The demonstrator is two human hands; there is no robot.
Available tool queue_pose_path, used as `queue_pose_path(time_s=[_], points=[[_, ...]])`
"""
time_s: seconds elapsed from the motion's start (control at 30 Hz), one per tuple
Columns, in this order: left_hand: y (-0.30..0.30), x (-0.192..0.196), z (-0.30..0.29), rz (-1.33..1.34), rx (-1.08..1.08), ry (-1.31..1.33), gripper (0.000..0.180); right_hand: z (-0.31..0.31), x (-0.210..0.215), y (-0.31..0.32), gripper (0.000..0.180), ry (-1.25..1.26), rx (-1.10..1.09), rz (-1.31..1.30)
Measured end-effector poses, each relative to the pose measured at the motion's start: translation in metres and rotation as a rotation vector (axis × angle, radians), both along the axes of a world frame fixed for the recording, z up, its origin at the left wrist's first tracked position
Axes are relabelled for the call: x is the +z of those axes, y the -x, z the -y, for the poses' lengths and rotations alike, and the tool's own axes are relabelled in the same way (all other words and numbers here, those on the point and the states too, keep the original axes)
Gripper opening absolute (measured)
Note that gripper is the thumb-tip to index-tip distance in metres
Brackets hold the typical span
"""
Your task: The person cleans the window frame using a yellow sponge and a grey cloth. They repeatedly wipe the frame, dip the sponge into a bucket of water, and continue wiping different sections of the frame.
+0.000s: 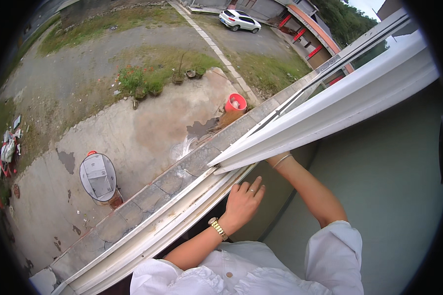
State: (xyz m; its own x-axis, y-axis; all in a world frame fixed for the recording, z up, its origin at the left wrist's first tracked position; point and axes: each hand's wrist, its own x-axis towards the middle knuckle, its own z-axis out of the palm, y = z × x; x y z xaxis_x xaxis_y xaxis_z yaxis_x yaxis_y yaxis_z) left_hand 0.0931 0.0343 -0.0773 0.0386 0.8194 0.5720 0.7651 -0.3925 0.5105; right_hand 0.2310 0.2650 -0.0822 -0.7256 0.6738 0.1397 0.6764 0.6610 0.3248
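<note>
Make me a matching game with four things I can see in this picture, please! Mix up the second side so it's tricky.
Things:
1. left hand
2. window sash
3. bucket
4. car

Clues:
A. parked near the top of the picture
B. hides most of the right hand
C. red, standing outside
D. wearing a ring

Right pairs: 1-D, 2-B, 3-C, 4-A
</note>
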Motion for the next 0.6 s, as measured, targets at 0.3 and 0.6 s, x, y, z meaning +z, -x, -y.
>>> queue_pose_path(time_s=[0.3, 0.6], points=[[0.044, -0.008, 0.054, 0.111, 0.073, -0.057, 0.030, -0.005, 0.046, 0.022, 0.042, 0.138, 0.003, 0.369], [0.069, -0.013, 0.090, 0.182, 0.116, -0.144, 0.027, -0.021, 0.031, 0.000, 0.056, 0.311, -0.172, 0.361]])
